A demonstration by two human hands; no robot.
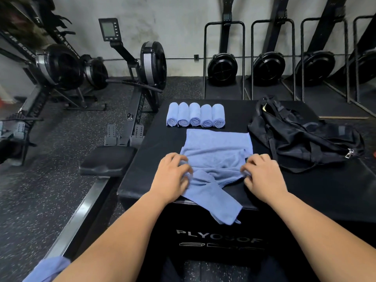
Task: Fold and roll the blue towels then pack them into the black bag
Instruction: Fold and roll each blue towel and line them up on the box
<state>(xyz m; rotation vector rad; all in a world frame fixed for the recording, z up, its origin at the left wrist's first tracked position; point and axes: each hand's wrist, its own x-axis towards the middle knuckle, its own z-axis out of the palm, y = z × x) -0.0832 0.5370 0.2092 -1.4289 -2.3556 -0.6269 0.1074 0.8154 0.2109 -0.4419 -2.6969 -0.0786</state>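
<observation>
Low at the left edge, a bunch of blue cloth (48, 267) showed beside the forearm, possibly another towel waiting, though too little of it was in view to tell. Both hands were on the blue towel (217, 147) spread over the black bench (315, 192). The left hand (173, 176) had its fingers curled into the towel's left edge, the right hand (262, 176) pinched its right edge, and one loose corner hung over the bench's front. Behind it lay five rolled towels (195, 115) side by side, touching. The black bag (301, 139) slumped to the right of the towel, with no towel seen in it. By that showing, five rolls were finished, this one was mid-fold, and all the packing remained.
</observation>
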